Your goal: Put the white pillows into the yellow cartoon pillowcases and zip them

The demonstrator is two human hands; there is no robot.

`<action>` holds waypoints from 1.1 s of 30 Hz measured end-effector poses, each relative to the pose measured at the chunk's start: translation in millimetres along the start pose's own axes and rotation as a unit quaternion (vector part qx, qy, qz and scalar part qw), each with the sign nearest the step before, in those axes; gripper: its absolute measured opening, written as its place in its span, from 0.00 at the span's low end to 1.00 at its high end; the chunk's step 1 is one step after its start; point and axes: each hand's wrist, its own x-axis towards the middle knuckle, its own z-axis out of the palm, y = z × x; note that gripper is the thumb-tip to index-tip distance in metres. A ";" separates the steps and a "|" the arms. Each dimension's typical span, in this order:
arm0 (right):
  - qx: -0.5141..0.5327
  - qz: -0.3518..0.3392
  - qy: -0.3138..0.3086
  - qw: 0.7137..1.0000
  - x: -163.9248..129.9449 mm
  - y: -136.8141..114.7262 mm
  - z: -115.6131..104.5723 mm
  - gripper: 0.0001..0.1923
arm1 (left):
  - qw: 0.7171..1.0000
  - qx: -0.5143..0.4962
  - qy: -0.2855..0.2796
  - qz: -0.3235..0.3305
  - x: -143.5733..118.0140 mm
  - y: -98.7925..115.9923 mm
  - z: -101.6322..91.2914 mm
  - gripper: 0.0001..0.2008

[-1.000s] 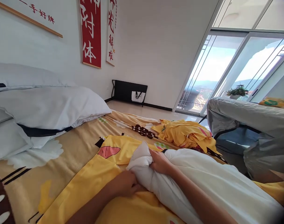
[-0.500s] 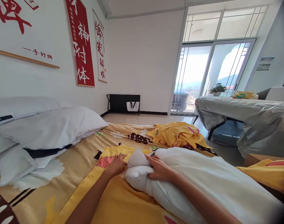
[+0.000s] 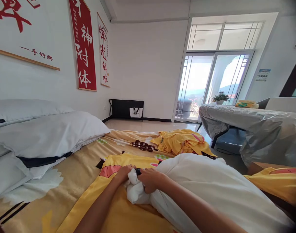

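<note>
Left of the hands lie plump white pillows point(image 3: 48, 136); beyond them — a crumpled yellow cloth point(image 3: 182, 142); far right, a grey-covered table point(image 3: 255, 126).

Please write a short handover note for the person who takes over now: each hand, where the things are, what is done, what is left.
Left hand: gripping the bunched corner of the white soft quilt.
Right hand: closed on the same corner, a small dark piece between the hands.
White quilt lies on the yellow printed cover, spread over the bed.
Done: corner gathered at the cover's edge.
Left: the quilt's bulk is outside the cover.
</note>
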 end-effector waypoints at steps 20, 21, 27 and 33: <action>0.091 0.074 -0.113 0.987 66.4 12.6 12.0 0.32 | 0.972 -0.083 0.160 -0.150 31.7 -0.4 -28.6 0.07; 0.094 0.074 -0.117 0.986 67.3 12.6 12.1 0.32 | 0.972 -0.068 0.171 -0.143 28.5 5.1 -32.1 0.07; 0.118 0.130 -0.105 0.979 75.8 28.1 11.1 0.34 | 0.975 0.038 0.197 -0.090 -1.4 29.9 -48.9 0.11; 0.108 0.203 -0.048 0.972 80.7 32.1 20.1 0.39 | 0.972 0.104 0.185 -0.101 -21.2 33.0 -52.3 0.12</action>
